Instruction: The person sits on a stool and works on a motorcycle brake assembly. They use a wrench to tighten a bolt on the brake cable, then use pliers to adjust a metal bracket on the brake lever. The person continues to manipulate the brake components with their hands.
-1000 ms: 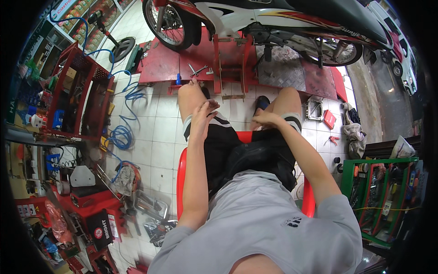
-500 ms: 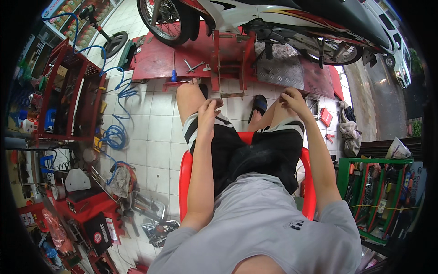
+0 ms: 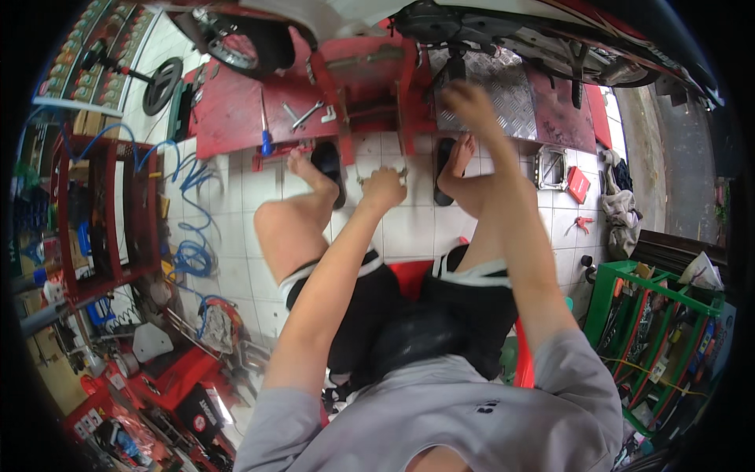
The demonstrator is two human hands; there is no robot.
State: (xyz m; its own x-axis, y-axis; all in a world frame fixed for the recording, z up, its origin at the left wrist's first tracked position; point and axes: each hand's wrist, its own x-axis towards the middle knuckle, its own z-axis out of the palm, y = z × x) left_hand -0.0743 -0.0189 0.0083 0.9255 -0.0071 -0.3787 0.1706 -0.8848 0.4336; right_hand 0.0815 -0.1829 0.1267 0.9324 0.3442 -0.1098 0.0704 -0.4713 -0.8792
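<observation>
My left hand [image 3: 384, 187] is closed on a metal bar [image 3: 403, 173] low at the front of the red lift frame [image 3: 370, 59]. My right hand [image 3: 465, 101] is raised over the patterned metal plate [image 3: 511, 102], below the motorbike's underside [image 3: 503, 39]; it is smeared, so its fingers are unclear. On the red platform [image 3: 224, 114] lie a blue-handled screwdriver [image 3: 266, 141] and wrenches [image 3: 307, 114]. My bare feet are beside or on dark sandals [image 3: 329, 169] under the platform's edge.
A red tool trolley [image 3: 102, 220] and coiled blue hose [image 3: 193, 256] are at the left, a red bench [image 3: 157, 377] lower left, and a green rack [image 3: 613, 307] at lower right. A metal part [image 3: 550, 169], red box [image 3: 578, 185] and cloth [image 3: 621, 204] lie on the tiles at right.
My left hand has moved forward from my thigh to the bar. My right hand has swung up and forward toward the motorbike. My body leans forward and my feet have shifted.
</observation>
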